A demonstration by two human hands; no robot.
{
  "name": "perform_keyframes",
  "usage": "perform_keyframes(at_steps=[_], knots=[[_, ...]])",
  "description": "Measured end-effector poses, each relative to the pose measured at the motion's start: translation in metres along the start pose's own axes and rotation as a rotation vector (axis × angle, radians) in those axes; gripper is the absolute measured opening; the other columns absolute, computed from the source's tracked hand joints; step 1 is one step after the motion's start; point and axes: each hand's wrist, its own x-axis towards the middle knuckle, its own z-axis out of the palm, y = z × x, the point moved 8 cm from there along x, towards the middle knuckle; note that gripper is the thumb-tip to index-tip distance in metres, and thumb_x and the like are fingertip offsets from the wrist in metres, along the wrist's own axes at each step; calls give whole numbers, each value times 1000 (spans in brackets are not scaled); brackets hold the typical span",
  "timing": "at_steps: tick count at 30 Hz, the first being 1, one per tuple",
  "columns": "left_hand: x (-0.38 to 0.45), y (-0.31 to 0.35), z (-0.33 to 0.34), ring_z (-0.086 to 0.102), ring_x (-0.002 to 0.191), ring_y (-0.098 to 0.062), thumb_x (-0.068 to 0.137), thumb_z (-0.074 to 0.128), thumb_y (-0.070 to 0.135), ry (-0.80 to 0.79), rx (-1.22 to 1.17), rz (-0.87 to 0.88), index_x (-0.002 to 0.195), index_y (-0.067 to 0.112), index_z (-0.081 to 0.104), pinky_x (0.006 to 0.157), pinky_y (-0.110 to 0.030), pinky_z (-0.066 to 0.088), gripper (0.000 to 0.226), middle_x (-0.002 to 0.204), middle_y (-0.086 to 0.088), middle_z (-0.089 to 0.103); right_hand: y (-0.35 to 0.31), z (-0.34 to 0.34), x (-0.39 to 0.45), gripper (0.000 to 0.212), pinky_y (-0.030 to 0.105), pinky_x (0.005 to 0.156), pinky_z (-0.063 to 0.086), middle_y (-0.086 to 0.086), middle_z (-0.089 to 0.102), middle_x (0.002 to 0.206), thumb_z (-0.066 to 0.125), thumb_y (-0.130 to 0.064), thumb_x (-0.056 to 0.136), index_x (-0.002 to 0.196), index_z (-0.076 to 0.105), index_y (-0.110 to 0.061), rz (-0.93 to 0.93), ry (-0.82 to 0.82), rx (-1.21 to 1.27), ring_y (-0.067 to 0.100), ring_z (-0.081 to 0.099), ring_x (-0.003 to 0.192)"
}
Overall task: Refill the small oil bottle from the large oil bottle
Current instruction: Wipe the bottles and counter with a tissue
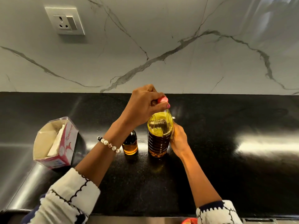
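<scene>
The large oil bottle [159,136], clear ribbed plastic full of yellow oil, stands upright on the black counter [226,143]. My left hand [144,105] is closed over its red cap [163,99] from above. My right hand [178,139] grips the bottle's right side around the middle. The small oil bottle [130,143], a squat glass one with a dark top and amber oil in its lower part, stands upright just left of the large bottle, partly behind my left wrist.
An open pink and white carton [55,143] sits on the counter at the left, by a steel edge. A marble wall with a power socket [65,21] rises behind the counter. Something red-orange [189,221] shows at the bottom edge.
</scene>
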Motion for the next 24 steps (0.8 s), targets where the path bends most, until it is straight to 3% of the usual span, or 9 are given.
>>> perform_keyframes(at_steps=[2, 5, 9, 12, 16, 19, 24], knots=[[-2, -2, 0, 50, 75, -12, 79, 66, 36, 2, -2, -15, 108, 5, 71, 63, -10, 32, 43, 85, -10, 62, 4, 0, -5, 37, 48, 96, 48, 11, 73, 101, 39, -28, 102, 99, 73, -15, -64, -7, 41, 23, 66, 102], [0, -7, -3, 52, 74, -13, 80, 68, 35, 12, -7, -31, 110, 5, 71, 62, -11, 34, 42, 85, -11, 63, -16, 7, -13, 35, 47, 102, 44, 12, 69, 114, 39, -28, 102, 116, 65, -10, -207, -19, 112, 27, 61, 114], [1, -3, 0, 51, 72, -15, 81, 67, 35, -13, 3, 3, 110, 6, 71, 61, -15, 35, 41, 83, -10, 61, -62, 20, -11, 30, 33, 92, 52, 5, 71, 109, 38, -20, 103, 114, 65, -14, -313, -66, 79, 21, 65, 109], [-2, -5, 0, 52, 73, -15, 81, 68, 37, 3, -18, 2, 111, 5, 70, 61, -18, 38, 44, 83, -10, 61, -64, 24, 1, 31, 27, 82, 54, 2, 73, 98, 36, -21, 103, 108, 66, -12, -252, -85, 19, 16, 68, 98], [-3, -3, 1, 49, 74, -12, 81, 71, 29, 35, -27, -18, 113, 5, 69, 62, -9, 32, 40, 84, -9, 60, -31, 14, 6, 37, 33, 84, 53, 3, 75, 90, 37, -29, 103, 95, 70, -15, -120, 10, 39, 18, 70, 91], [-6, -5, 0, 47, 72, -12, 82, 72, 27, 70, -33, -38, 112, 4, 69, 61, -7, 30, 38, 83, -6, 55, -8, 8, -1, 35, 36, 85, 53, 7, 74, 93, 39, -28, 103, 98, 70, -12, -117, 132, 142, 21, 69, 94], [-1, -16, -5, 48, 69, -16, 84, 71, 28, 102, -33, -80, 111, 3, 70, 59, -15, 34, 37, 81, -12, 58, 0, 16, -27, 32, 34, 89, 51, 9, 70, 104, 36, -23, 103, 112, 64, -8, -178, 261, 251, 20, 66, 102]])
